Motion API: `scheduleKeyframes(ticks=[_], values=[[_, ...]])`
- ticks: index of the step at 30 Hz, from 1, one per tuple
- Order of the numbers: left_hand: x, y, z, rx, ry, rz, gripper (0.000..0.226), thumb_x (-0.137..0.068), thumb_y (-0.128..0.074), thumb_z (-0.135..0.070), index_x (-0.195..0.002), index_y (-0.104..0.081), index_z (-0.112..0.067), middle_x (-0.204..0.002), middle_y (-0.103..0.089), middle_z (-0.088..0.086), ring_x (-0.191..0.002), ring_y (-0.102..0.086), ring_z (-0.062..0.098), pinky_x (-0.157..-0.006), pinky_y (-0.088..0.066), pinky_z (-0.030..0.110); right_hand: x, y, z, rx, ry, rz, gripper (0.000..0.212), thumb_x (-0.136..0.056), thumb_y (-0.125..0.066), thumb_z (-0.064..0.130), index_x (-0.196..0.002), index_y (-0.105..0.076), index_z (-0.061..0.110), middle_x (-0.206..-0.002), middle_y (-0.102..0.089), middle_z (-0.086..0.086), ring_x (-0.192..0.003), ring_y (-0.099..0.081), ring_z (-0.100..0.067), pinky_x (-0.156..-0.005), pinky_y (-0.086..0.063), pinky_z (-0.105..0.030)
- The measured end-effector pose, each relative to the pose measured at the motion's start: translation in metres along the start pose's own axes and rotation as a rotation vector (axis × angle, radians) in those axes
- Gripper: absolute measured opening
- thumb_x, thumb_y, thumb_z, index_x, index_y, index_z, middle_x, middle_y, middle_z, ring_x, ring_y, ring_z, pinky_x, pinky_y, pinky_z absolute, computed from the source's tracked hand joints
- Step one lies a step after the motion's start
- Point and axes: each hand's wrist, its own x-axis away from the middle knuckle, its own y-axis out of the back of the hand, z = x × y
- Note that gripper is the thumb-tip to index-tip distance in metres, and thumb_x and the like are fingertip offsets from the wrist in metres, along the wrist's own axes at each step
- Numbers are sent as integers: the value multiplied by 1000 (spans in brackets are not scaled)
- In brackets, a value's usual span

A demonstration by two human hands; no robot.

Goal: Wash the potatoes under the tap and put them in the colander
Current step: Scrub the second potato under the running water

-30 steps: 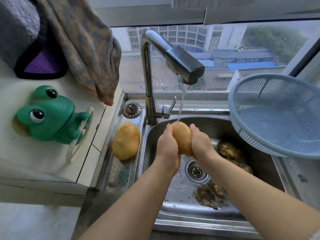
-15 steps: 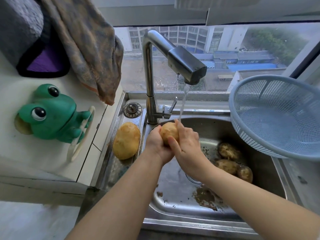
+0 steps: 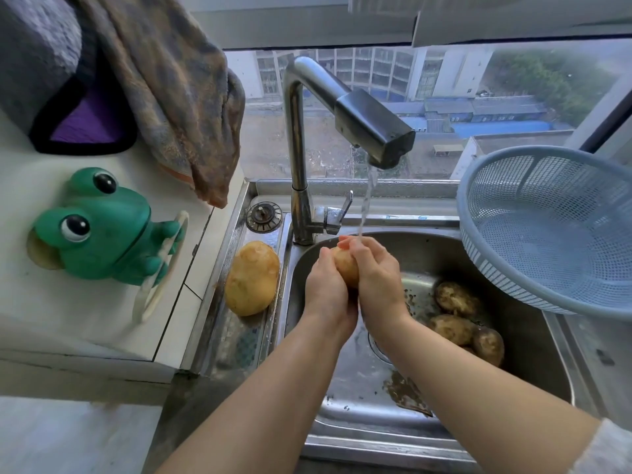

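Potato [image 3: 345,266], pale: clasped between left hand [image 3: 326,285] and right hand [image 3: 378,275], fingers of both curled round it, under the running tap [image 3: 372,128], above the sink [image 3: 369,439]. Three muddy potatoes [image 3: 455,297]: sink floor, right side. Large potato [image 3: 252,278]: ledge left of the basin. Blue colander [image 3: 554,230]: tilted, at right.

Soft daylight from the window [image 3: 444,107]; edges curve.

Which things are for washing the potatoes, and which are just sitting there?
For the job: left hand and right hand gripping the held potato, running tap, sink, three muddy potatoes in it, big potato on the ledge, blue colander.

Just lying about: green frog, hanging towel, sink plug.
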Motion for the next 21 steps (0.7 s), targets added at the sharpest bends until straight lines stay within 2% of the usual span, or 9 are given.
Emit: scheduleKeyframes(ticks=[3, 5, 6, 9, 11, 15, 16, 18, 21], values=[[-4, 7, 3, 6, -97, 21, 42, -103, -42, -31, -136, -45, -4, -125, -59, 24, -103, -66, 26, -76, -57, 30, 0, 0, 2, -88, -135, 25, 26, -98, -46, 14, -88, -70, 11, -88, -69, -9, -85, -66, -19, -81, -55, -32], [-5, 9, 3, 3, -130, 90, 45, -99, -52, -26, -138, -36, -13, -128, -54, 23, -108, -63, 29, -83, -55, 35, 1, 3, 1, -101, -179, 46, 28, -99, -44, 17, -93, -71, 14, -101, -69, -12, -99, -66, -24, -91, -54, -37], [-5, 8, 3, 10, -137, 98, 43, -98, -54, -22, -136, -34, -18, -125, -55, 20, -105, -63, 26, -82, -54, 34, 1, 5, 0, -78, -185, 70, 28, -100, -42, 17, -99, -70, 15, -109, -68, -12, -106, -64, -25, -96, -52, -37], [-7, 9, -3, 62, -136, 65, 38, -101, -48, -19, -138, -40, -11, -108, -62, 13, -90, -67, 19, -67, -55, 29, 3, 10, -2, 41, -133, 250, 30, -102, -39, 13, -125, -59, 12, -124, -62, -9, -118, -57, -19, -105, -45, -33], [-11, 10, -7, 65, -90, 41, 37, -102, -46, -24, -135, -48, -7, -100, -65, 11, -80, -69, 17, -62, -57, 28, 2, 15, -4, 114, -72, 359, 30, -100, -45, 12, -128, -55, 15, -129, -58, -8, -122, -54, -17, -109, -41, -35], [-12, 9, -20, -1, 77, 89, 34, -101, -46, -32, -125, -57, -10, -95, -66, 13, -82, -66, 23, -75, -57, 36, -9, 31, -1, 251, 8, 511, 38, -88, -62, 27, -123, -53, 37, -147, -45, -1, -136, -41, -16, -116, -32, -37], [-12, 8, -23, -14, 113, 103, 33, -100, -47, -33, -121, -59, -10, -95, -66, 14, -83, -65, 24, -78, -56, 38, -12, 36, 2, 278, 6, 544, 42, -82, -65, 34, -122, -55, 42, -149, -44, 2, -137, -41, -14, -116, -31, -38], [-12, 7, -26, -24, 157, 121, 31, -99, -49, -35, -109, -62, -9, -94, -66, 16, -81, -66, 26, -74, -58, 38, -16, 44, 10, 299, -39, 589, 46, -73, -73, 41, -118, -61, 45, -147, -47, 4, -133, -46, -14, -115, -34, -42], [-9, 2, -25, -10, 147, 128, 31, -100, -49, -34, -113, -59, -8, -99, -63, 20, -82, -66, 28, -66, -61, 38, -21, 46, 10, 140, -119, 537, 52, -67, -84, 33, -116, -66, 34, -122, -67, -5, -116, -62, -22, -108, -43, -41]])
